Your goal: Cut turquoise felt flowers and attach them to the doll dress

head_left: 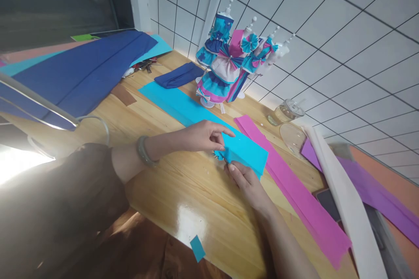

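My left hand (209, 135) is just above a small fringed piece of blue crepe paper (228, 155). Its index finger stretches out while the others curl loosely, with no object visible between them. Across from it, my right hand (244, 181) pinches a thin dark tool (225, 159), whose tip meets the small blue piece. Most of that tool is covered by my fingers, so its kind is unclear. Under both hands runs a long bright-blue crepe paper strip (183, 103), lying diagonally on the wooden table (176, 187).
Small dress forms in paper dresses (225, 65) stand by the tiled wall. Pink (301, 187), white (347, 196) and purple strips (369, 183) lie to the right, near a glass cup (288, 111). Dark-blue paper (85, 69) covers the left side. A teal scrap (197, 248) sits at the front edge.
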The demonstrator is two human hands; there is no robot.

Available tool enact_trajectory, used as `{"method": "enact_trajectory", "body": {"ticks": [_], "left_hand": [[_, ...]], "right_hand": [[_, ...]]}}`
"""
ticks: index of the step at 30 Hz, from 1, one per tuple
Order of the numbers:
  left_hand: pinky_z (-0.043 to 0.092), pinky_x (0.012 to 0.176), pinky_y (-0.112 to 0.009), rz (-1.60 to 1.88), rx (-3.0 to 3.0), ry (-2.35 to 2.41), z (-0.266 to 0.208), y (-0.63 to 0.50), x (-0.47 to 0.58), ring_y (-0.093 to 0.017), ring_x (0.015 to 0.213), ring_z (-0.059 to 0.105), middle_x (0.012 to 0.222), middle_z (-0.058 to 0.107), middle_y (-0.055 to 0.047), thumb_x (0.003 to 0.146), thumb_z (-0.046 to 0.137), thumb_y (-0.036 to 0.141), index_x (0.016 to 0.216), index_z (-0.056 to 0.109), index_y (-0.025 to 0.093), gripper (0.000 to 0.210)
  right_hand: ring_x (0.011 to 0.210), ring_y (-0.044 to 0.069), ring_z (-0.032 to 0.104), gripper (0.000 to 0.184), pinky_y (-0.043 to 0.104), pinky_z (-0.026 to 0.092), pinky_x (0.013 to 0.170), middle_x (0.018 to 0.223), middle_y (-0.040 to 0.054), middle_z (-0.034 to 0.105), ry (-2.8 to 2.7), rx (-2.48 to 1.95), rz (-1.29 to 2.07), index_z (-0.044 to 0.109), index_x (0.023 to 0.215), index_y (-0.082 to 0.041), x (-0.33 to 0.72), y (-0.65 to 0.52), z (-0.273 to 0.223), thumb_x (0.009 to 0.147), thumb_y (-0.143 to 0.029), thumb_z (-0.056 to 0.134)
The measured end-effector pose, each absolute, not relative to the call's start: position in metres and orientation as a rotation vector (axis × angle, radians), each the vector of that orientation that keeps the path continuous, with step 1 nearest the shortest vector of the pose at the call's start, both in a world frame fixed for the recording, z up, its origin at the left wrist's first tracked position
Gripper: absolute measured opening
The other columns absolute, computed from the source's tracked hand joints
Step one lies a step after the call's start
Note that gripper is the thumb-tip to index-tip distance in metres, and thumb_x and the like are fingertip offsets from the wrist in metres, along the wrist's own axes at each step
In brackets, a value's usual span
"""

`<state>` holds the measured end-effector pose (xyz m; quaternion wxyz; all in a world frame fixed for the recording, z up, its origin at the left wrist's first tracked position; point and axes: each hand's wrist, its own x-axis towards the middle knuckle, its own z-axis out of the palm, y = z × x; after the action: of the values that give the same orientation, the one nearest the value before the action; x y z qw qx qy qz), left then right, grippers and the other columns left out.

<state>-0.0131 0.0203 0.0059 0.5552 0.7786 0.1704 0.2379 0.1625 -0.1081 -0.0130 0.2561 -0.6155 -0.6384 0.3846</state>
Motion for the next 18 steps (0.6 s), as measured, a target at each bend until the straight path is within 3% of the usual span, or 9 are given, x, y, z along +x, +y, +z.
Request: {"method": "enact_trajectory", "body": {"ticks": [18], "left_hand": [[0.045,0.06,-0.022,0.449,1.755,0.382,0.0051,0.0219,-0.0131,-0.012,0.065,0.06,0.074,0.065,-0.003,0.069,0.061,0.019,0.109,0.056,0.014,0.041]], "right_hand": [[0.057,0.01,0.03,0.036,0.023,0.025,0.052,0.061,-0.0035,0.033,-1.791,-1.676,1.099,0.04,0.066,-0.018,0.1613,-0.1089,-0.0079,0.09,-0.042,0.031]]}}
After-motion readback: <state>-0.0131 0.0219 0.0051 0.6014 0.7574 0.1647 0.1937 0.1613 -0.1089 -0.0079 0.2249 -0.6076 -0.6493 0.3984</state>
